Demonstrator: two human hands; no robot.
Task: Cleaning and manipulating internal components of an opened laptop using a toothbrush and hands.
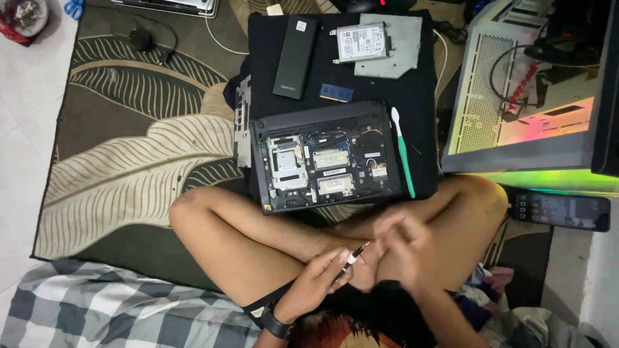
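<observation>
I sit cross-legged on a patterned rug. My left hand (pixel 317 274) holds a thin black and silver screwdriver (pixel 352 258) over my crossed legs, its tip pointing up and to the right. Just to its right, my right hand (pixel 401 237) is blurred, fingers curled near the screwdriver's tip; whether it holds something small I cannot tell. Beyond my knees an opened laptop (pixel 327 158) lies bottom up on a black cloth (pixel 400 90), its boards and memory modules exposed.
On the cloth lie a long black battery (pixel 295 57), a hard drive (pixel 362 42) on a grey metal plate (pixel 403 55), a blue memory stick (pixel 336 93) and a green-handled brush (pixel 403 154). A lit computer case (pixel 529 96) stands right, a phone (pixel 561 211) below it.
</observation>
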